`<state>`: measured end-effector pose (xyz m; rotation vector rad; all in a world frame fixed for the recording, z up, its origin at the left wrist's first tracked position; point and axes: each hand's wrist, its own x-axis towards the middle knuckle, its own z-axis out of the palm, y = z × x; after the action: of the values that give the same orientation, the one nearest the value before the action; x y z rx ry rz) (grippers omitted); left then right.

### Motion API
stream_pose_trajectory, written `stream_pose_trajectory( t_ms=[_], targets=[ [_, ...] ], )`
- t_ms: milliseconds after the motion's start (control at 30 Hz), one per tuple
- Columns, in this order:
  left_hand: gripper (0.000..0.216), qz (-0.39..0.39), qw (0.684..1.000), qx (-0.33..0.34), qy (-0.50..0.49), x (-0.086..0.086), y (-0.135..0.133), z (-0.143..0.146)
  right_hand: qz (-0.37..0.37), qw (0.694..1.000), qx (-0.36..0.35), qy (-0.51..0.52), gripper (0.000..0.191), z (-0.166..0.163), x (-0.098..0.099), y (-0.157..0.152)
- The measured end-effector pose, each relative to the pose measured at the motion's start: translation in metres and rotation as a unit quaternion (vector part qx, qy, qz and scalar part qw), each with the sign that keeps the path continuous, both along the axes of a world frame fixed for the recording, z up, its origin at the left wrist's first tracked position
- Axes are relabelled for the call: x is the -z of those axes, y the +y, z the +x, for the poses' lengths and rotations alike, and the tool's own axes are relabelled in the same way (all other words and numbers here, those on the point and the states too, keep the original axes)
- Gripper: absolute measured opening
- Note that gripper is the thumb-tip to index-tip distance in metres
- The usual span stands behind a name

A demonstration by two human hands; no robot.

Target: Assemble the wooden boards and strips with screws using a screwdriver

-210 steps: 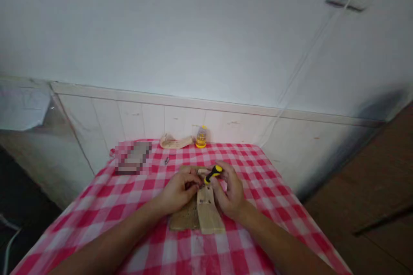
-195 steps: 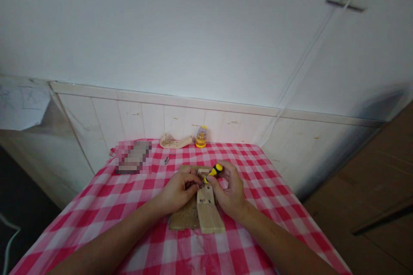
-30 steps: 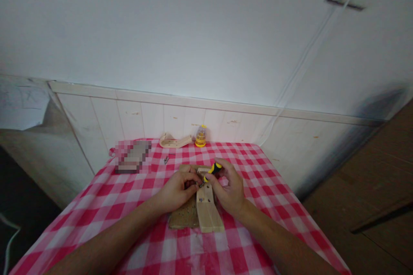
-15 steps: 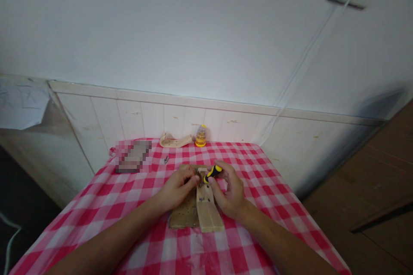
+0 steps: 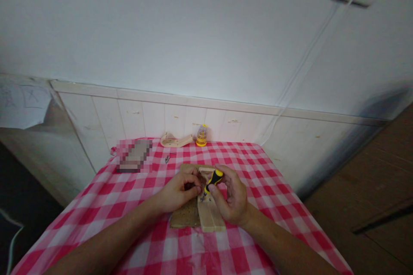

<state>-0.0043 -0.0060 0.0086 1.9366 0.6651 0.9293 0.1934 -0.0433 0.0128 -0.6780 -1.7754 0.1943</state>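
Note:
A yellow-and-black screwdriver (image 5: pixel 214 180) is held in my right hand (image 5: pixel 235 195), tilted with its tip down at a small metal screw or fitting on a pale wooden piece (image 5: pixel 210 218). Dark holes show in that wood near the tip. My left hand (image 5: pixel 180 189) is at the left edge of the wood, thumb and fingers brought together in a pinch; whatever lies between them is too small to make out. Under both hands rests a worn brown board (image 5: pixel 183 215) dotted with small holes.
Toward the back of the red-and-white checked tablecloth (image 5: pixel 145 240) stand a curved wooden piece (image 5: pixel 177 140) and a yellow-based clear bit container (image 5: pixel 201 136). Small metal parts (image 5: pixel 167 159) lie nearer. A blurred-out flat object (image 5: pixel 134 156) is at left. A white wall borders the table.
My right hand has brought the screwdriver tip down and nearer along the wood, to the lower fitting. My left hand has shifted slightly nearer too.

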Motion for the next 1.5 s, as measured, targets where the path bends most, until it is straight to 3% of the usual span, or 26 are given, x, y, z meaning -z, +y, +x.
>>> stream_pose_trajectory(
  t_ms=[333, 767, 1300, 1500],
  targets=[
    [0.006, 0.039, 0.999, 0.029, -0.002, 0.004, -0.001, -0.003, -0.009, 0.998, -0.057, -0.025, 0.049, 0.0, -0.012, -0.005],
    [0.007, 0.024, 0.999, 0.028, -0.01, 0.0, -0.005, 0.001, 0.043, 0.999, 0.025, -0.016, 0.049, -0.005, -0.016, -0.006],
    [0.005, 0.03, 0.999, 0.027, -0.005, 0.001, -0.004, 0.001, 0.028, 0.999, 0.023, 0.012, 0.046, -0.006, -0.008, 0.0],
    [0.003, 0.019, 1.0, 0.018, -0.01, 0.004, -0.001, 0.0, -0.021, 0.999, 0.007, 0.042, 0.043, -0.005, -0.005, 0.002]
  ],
)
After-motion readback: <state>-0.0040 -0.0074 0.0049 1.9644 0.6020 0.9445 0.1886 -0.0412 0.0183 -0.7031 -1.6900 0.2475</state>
